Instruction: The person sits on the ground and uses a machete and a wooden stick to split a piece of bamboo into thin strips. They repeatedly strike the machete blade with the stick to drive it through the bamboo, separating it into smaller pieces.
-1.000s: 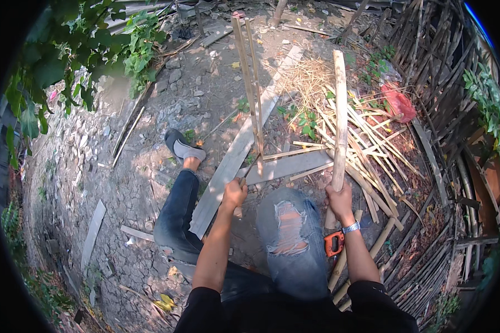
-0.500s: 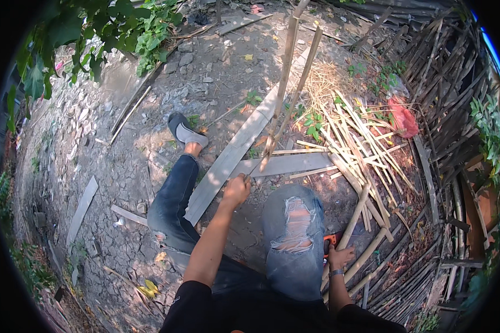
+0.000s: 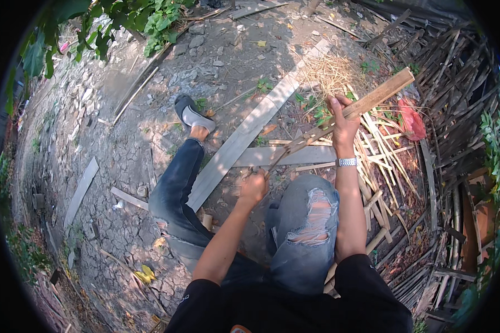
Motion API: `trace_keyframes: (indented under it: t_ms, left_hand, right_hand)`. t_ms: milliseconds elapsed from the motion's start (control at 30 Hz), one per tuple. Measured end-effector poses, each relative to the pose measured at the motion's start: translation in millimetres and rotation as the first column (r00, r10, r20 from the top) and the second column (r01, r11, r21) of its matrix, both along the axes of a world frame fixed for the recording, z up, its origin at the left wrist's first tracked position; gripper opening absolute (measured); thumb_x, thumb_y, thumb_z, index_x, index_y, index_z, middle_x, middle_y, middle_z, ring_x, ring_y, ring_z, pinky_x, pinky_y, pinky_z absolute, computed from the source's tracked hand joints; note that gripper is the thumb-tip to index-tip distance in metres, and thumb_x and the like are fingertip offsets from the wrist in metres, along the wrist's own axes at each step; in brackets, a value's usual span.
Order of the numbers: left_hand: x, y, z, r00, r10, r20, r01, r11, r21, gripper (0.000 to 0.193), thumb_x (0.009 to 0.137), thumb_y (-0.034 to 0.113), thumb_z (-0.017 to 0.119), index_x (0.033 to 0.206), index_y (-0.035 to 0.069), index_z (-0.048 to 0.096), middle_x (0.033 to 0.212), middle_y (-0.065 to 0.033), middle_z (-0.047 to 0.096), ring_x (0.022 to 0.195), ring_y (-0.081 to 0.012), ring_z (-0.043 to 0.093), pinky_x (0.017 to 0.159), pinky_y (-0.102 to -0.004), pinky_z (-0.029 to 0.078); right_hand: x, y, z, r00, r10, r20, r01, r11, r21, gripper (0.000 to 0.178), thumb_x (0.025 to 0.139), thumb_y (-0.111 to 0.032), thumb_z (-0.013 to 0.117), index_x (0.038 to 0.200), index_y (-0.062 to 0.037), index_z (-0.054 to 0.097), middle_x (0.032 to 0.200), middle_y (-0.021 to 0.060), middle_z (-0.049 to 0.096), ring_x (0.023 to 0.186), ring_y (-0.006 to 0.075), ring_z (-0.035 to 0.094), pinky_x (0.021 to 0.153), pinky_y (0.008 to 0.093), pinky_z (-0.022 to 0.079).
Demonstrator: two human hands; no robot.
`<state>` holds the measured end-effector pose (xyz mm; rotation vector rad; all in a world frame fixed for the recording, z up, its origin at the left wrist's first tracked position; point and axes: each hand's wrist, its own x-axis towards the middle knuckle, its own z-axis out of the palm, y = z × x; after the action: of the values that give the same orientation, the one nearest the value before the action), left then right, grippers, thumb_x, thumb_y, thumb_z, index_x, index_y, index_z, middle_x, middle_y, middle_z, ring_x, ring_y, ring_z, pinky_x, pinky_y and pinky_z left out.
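Note:
A length of split bamboo (image 3: 380, 95) slants from the upper right down toward my left hand. My right hand (image 3: 344, 123), wearing a metal watch, is wrapped round its middle with the thumb up. My left hand (image 3: 254, 187) is a closed fist at the lower end. A thin dark piece runs from that fist to the bamboo; whether it is a blade or the bamboo's own tip I cannot tell. My bent right knee in torn jeans (image 3: 308, 222) stands below the bamboo, between my forearms.
A long grey board (image 3: 244, 130) lies slantwise on the ground, with a shorter board (image 3: 294, 155) meeting it. Pale bamboo strips (image 3: 380, 152) are heaped at the right, near a red plastic bag (image 3: 411, 119). Stacked sticks (image 3: 428, 94) line the right edge. My left foot (image 3: 193, 114) rests beyond the board.
My right hand has come up from beside the orange-handled tool and poles and grasped the bamboo. The bamboo has tilted from near upright toward the right. My left hand has shifted slightly right.

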<state>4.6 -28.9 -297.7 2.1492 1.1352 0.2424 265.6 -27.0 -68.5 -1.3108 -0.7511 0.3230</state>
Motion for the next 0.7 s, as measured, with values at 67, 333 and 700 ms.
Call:
trace_keyframes:
  t_ms: [67,333,700]
  left_hand:
    - [0.7,-3.8,-17.3,0.999,0.028,0.029,-0.028,0.999,-0.019,0.033,0.095,0.025,0.061,0.117,0.0,0.059,0.101,-0.0278,0.071,0.101,-0.0462,0.068,0.09,-0.0566,0.053]
    - [0.2,10.5,-28.4,0.987,0.071,0.146,-0.033,0.967,-0.252,0.034,0.092,0.026,0.063,0.106,-0.005,0.064,0.092,-0.0269,0.071,0.091,-0.0412,0.071,0.082,-0.0503,0.055]
    - [-25.4,70.5,14.7,0.937,0.175,0.303,0.021,0.837,-0.547,0.039,0.085,0.028,0.071,0.101,-0.008,0.068,0.074,-0.0134,0.068,0.058,-0.0256,0.062,0.059,-0.0393,0.051]
  right_hand:
    - [-3.6,-0.1,-7.3,0.996,0.048,-0.071,-0.045,0.998,0.034,0.028,0.098,-0.025,0.072,0.103,0.0015,0.065,0.083,0.0101,0.07,0.075,0.02,0.069,0.07,0.0338,0.057]
    - [-4.2,-29.0,-13.8,0.97,0.182,-0.16,-0.174,0.983,0.063,0.032,0.099,-0.03,0.07,0.106,0.001,0.063,0.095,0.0148,0.07,0.092,0.0291,0.071,0.086,0.0442,0.058]
    - [-14.8,-21.9,-2.1,0.953,0.283,-0.106,-0.285,0.959,0.004,0.02,0.099,-0.018,0.07,0.102,0.0001,0.063,0.091,0.0127,0.068,0.092,0.0278,0.07,0.09,0.0437,0.056]
